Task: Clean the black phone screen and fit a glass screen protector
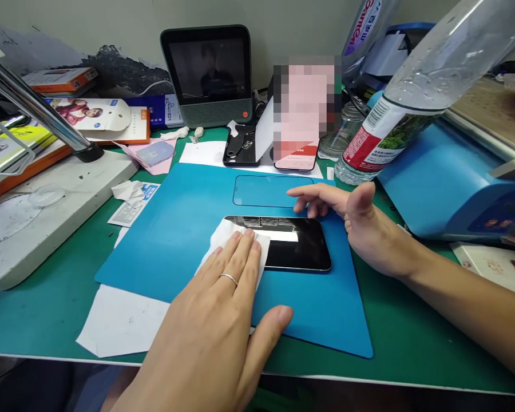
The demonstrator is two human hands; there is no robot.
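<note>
A black smartphone [306, 254] lies face up, lengthwise across a blue mat [163, 229], with a bright reflection along its far half. My left hand [223, 297], wearing a ring, rests flat with fingers stretched over a white wipe [261, 252], pressing it onto the phone's left end. The wipe covers that end. Near the phone's far right corner hovers my right hand [352, 223], open, thumb raised and fingers partly curled, holding nothing. Behind the phone a clear black-edged screen protector [261, 191] lies on the mat, its right end partly hidden by my right hand.
A tilted plastic bottle [395, 134] and a blue machine [424, 183] stand at right. Behind are a smart display [210, 74], a propped phone [296, 154] and a glass jar [339, 134]. A white lamp base [34, 229] and boxes [94, 117] occupy the left.
</note>
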